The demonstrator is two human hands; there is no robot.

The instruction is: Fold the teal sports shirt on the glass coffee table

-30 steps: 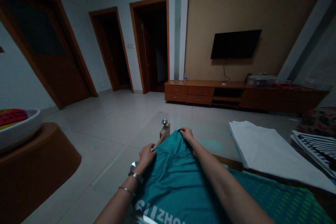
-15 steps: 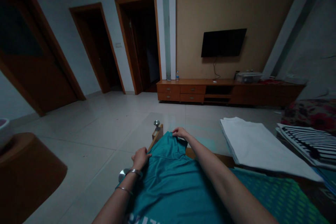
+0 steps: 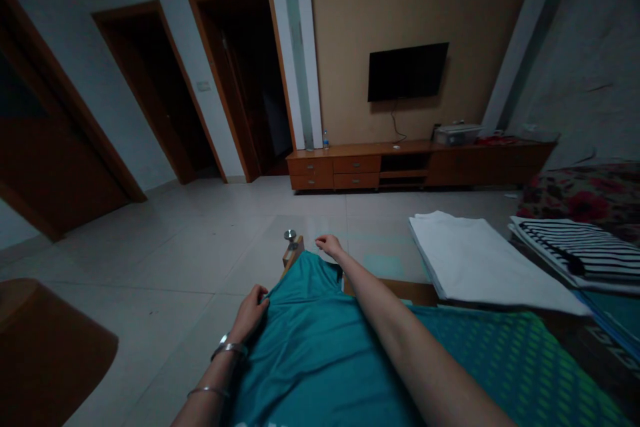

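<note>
Head view: white folded cloth [image 3: 480, 260], striped garment [image 3: 575, 250] right of teal shirt [image 3: 320, 347].

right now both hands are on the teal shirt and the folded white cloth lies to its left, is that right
Not quite. In the head view the left hand and right hand are on the teal shirt, but the folded white cloth lies to its right, not its left, next to a striped garment.

Teal shirt [image 3: 320, 353], striped black-white cloth [image 3: 575, 250]
</note>
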